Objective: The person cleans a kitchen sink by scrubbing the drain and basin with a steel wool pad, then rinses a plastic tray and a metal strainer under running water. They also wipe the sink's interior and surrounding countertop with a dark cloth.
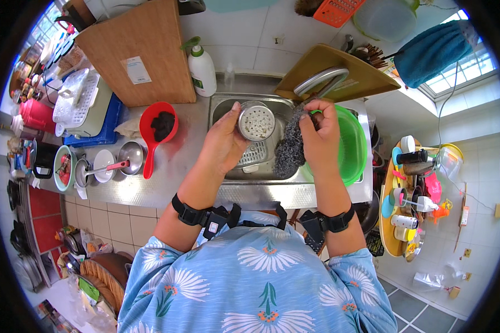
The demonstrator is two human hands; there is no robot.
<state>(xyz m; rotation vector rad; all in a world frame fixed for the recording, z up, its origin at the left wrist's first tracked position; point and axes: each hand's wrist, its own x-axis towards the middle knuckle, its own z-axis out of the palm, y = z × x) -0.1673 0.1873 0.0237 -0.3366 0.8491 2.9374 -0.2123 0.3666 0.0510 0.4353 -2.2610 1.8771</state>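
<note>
My left hand point(225, 143) grips a round metal container with a perforated top point(256, 121) over the left side of the steel sink point(233, 179). My right hand point(321, 139) pinches a grey steel-wool scourer point(290, 145), which hangs down over the sink's right side, apart from the container. Under my hands, a perforated metal strainer piece point(252, 155) lies in the basin. A green plastic basin point(353, 145) stands to the right, partly behind my right hand. The curved faucet point(321, 81) rises behind the scourer.
Left on the counter are a red plastic ladle point(149, 154) holding something dark, a steel bowl point(131, 157), a white bowl point(104, 165) and a green bowl point(65, 168). Behind stand a wooden board point(150, 41), a white pump bottle point(202, 73) and a leaning brown tray point(358, 89).
</note>
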